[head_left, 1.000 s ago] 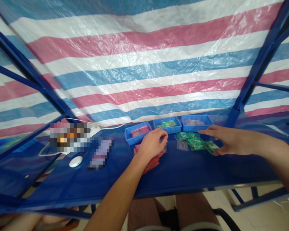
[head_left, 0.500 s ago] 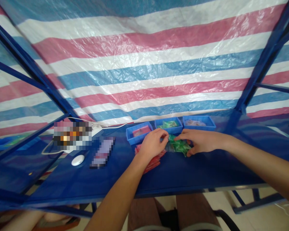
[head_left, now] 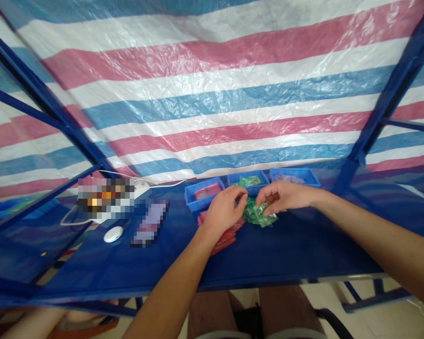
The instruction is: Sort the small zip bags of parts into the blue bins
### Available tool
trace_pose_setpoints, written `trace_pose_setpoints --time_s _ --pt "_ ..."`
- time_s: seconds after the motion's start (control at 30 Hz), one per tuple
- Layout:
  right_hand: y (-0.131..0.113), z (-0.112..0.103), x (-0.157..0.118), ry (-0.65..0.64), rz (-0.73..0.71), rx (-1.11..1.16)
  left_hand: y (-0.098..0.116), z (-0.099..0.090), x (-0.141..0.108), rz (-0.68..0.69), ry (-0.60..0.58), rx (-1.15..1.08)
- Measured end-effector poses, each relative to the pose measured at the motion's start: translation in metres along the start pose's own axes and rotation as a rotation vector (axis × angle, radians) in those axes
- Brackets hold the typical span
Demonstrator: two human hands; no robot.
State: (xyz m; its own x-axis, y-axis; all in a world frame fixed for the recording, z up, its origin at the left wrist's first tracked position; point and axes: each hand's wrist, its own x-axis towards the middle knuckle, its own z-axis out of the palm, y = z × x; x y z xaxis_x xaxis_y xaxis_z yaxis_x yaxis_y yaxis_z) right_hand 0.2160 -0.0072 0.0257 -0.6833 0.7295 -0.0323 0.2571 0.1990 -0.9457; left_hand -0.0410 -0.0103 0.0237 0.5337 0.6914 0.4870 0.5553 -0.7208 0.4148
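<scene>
My left hand [head_left: 225,208] hovers over a pile of red packets [head_left: 225,241], its thumb and fingers pinched together. Whatever sits between those fingertips is hidden. Just right of it lies a heap of shiny green packets [head_left: 253,213]. My right hand [head_left: 281,196] reaches in from the right, thumb and fingers closed on a green packet at the heap's right side. Behind my hands stand a blue bin with pink-red packets [head_left: 202,202], a blue bin with green packets [head_left: 235,179] and a blue bin with pale packets [head_left: 309,174].
On the blue table [head_left: 289,254], left of my hands, are a blurred-out phone-like object [head_left: 150,223], a round white case [head_left: 113,234] and a white power strip [head_left: 141,189] with cables. Blue frame posts [head_left: 378,106] flank a striped sheet. Part of another person's arm [head_left: 35,322] shows at lower left.
My right hand has drawn its thumb and fingers together on the green packets, and the heap has bunched up. My left hand stays nearly in place.
</scene>
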Motion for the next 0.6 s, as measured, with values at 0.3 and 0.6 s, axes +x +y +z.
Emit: trace_pose_setpoints --time_s 0.3,0.6 --pt "0.022 0.03 0.016 0.451 -0.2 0.384 0.005 0.0 0.0 -0.08 -0.02 -0.274" --pt "0.017 0.041 0.017 0.48 -0.213 0.337 -0.004 0.011 0.0 -0.121 -0.027 -0.441"
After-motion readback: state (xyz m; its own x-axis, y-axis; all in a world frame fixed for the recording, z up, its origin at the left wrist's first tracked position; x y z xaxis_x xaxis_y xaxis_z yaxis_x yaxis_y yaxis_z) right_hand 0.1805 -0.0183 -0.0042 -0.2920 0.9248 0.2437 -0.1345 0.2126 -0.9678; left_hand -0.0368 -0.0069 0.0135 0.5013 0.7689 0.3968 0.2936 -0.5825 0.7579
